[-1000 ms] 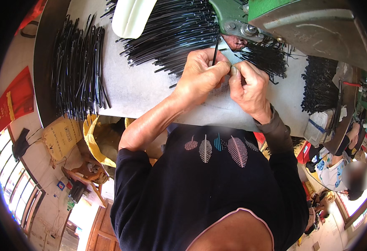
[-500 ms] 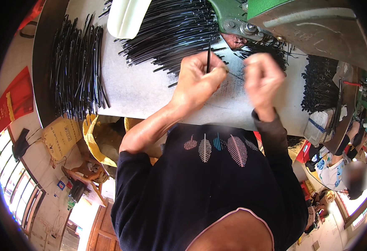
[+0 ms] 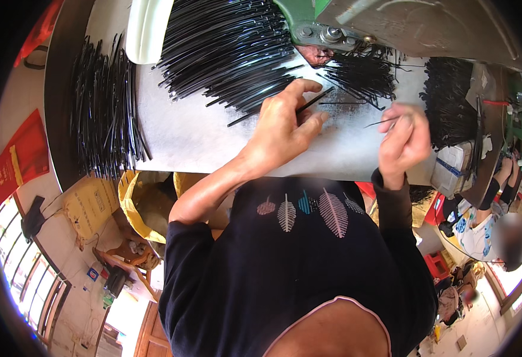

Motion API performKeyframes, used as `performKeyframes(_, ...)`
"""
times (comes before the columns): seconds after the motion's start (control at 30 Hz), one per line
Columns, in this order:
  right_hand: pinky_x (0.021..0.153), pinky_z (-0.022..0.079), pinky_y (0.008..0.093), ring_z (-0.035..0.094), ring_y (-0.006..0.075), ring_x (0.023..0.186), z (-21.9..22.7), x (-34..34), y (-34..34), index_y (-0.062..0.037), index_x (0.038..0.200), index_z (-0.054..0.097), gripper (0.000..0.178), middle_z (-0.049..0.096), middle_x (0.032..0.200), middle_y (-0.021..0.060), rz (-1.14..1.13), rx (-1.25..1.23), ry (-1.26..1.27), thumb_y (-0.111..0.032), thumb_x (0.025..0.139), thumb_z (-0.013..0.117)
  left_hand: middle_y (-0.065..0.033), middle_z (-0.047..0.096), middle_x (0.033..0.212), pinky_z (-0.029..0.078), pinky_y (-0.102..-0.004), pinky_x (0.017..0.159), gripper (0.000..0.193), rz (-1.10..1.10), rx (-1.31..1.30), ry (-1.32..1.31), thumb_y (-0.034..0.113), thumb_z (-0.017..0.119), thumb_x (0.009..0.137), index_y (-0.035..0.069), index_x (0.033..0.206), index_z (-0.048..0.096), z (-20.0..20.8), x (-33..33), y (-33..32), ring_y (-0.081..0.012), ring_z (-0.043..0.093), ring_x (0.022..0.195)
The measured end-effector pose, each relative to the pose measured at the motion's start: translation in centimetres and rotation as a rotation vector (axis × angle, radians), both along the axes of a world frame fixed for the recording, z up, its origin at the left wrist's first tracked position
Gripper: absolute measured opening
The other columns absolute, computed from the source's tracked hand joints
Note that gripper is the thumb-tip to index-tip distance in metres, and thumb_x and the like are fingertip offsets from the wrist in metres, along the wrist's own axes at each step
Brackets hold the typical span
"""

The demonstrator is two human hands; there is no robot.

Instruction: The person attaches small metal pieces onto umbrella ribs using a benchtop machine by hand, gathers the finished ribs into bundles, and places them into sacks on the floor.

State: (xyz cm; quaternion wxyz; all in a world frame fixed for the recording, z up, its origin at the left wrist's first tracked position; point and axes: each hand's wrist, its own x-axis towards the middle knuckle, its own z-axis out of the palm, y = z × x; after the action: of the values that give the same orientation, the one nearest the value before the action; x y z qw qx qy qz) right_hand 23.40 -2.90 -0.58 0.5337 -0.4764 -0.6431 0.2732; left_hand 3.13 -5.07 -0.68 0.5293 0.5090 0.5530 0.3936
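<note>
My left hand (image 3: pixel 281 128) is over the metal tabletop, its fingers curled around a thin black rod (image 3: pixel 319 99) that slants up to the right. Its thumb and forefinger stand a little apart. To the right, my right hand (image 3: pixel 405 141), slightly blurred, pinches a slender black wire-like piece (image 3: pixel 374 124) that points left. A large heap of long black rods (image 3: pixel 225 53) lies just beyond my left hand. Between and beyond my hands is a smaller pile of thin black pieces (image 3: pixel 362 74), with a few loose ones nearer me.
Another bundle of black rods (image 3: pixel 103 107) lies on the left. A green machine (image 3: pixel 299 15) with a metal cover rises at the back. Dark pieces (image 3: pixel 448 101) are stacked at the right. A yellow sack (image 3: pixel 134 205) hangs below the near edge. Another person sits far right.
My right hand has moved right and a little nearer me, with the thin piece now visible in its fingers. The rod in my left hand has tipped from upright to slanting right.
</note>
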Motion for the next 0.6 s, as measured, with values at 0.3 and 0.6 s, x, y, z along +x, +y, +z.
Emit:
performKeyframes(0.3, 0.048, 0.045, 0.0295, 0.06, 0.0179, 0.052, -1.8, -2.9, 0.0, 0.0, 0.091, 0.06, 0.008, 0.061, 0.076, 0.0107, 0.4, -0.047, -0.321, 0.002, 0.085, 0.057, -0.002, 0.053, 0.067, 0.04, -0.0232, 0.054, 0.017, 0.005, 0.19, 0.118, 0.009, 0.051, 0.095, -0.003, 0.095, 0.062, 0.8, -2.5, 2.3, -0.0079, 0.047, 0.061)
performKeyframes(0.6, 0.047, 0.038, 0.0198, 0.047, 0.0019, 0.052, -0.1, -6.6, 3.8, 0.0012, 0.091, 0.062, 0.01, 0.054, 0.061, -0.0026, 0.326, -0.403, 0.033, -0.004, 0.092, 0.053, -0.0088, 0.062, 0.068, 0.046, -0.025, 0.055, 0.014, 0.072, 0.429, 0.4, 0.007, 0.059, 0.087, -0.002, 0.096, 0.066, 0.6, -2.9, 5.5, -0.0094, 0.055, 0.059)
